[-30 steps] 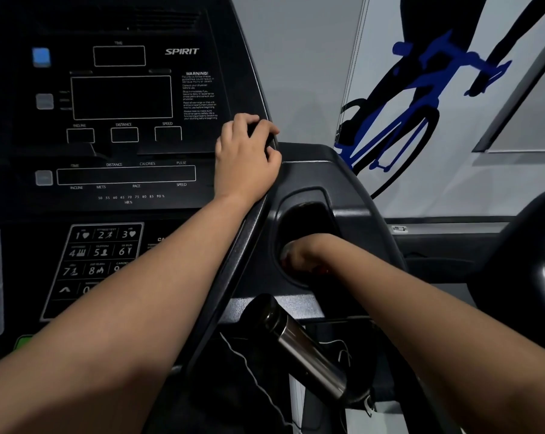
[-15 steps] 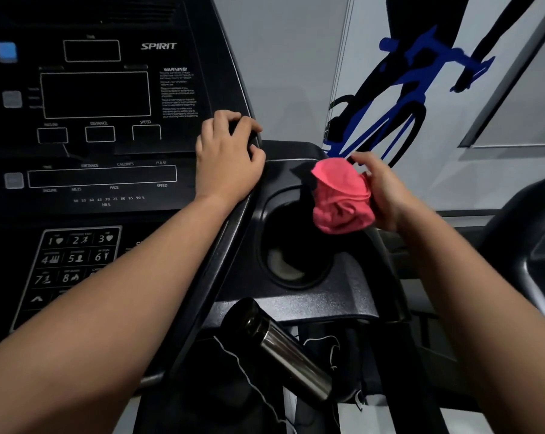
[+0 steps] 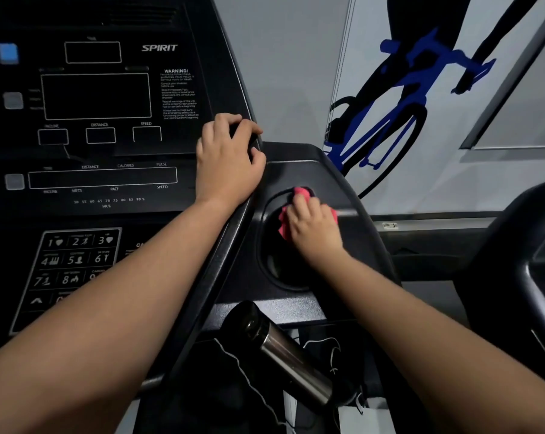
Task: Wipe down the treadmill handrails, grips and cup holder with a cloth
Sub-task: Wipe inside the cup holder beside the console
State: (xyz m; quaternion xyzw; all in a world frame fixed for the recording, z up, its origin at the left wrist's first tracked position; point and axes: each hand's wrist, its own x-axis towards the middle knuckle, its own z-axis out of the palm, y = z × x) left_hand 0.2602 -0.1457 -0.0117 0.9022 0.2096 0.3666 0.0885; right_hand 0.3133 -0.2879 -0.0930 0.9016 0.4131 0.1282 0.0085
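Cloth (image 3: 300, 193), right hand (image 3: 315, 230) on cup holder (image 3: 262, 245) rim; left hand (image 3: 228, 164) grips console (image 3: 108, 183)

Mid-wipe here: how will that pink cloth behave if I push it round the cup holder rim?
Probably floppy: the pink cloth sits crumpled in folds under the right hand, so it should bunch rather than slide flat. Likely light: a small wad fits under one hand. Released at the cup holder rim, it could slump into the well.
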